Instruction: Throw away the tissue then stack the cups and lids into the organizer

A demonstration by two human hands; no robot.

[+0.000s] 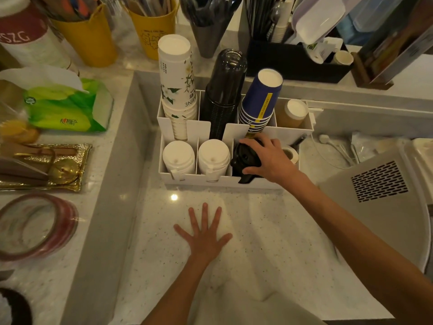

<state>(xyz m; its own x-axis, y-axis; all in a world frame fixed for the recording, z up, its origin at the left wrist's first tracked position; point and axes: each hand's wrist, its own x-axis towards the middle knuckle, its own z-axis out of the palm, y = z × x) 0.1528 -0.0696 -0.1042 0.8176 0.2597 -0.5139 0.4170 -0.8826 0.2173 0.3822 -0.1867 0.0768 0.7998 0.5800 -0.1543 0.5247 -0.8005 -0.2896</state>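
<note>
While the left hand (204,233) lies flat with fingers spread wide on the white speckled table (269,242), holding nothing, the right hand (267,158) is curled over the stack of black plastic lids (243,160) and grips it from above. The lid stack sits in the front right compartment of the white plastic organizer (225,181), which stands toward the far edge of the table.

The front row of the organizer holds, to the left of the black lids, two stacks of white plastic lids: one in the front left compartment (178,156) and one in the front middle compartment (213,154). The back row holds four upside-down stacks, left to right: tall white paper cups with a floral print (177,76), black plastic cups (226,90), dark blue paper cups with a yellow stripe (261,99), and short brown paper cups (293,113). All four stacks stand roughly upright, the blue one tilted to the right.

No loose tissue is visible on the table. A green tissue pack (68,106) lies on the raised ledge along the left edge, near a gold tray (44,167) and a roll of clear tape with red edges (35,226). Yellow holders (91,41) stand beyond the far edge.
</note>
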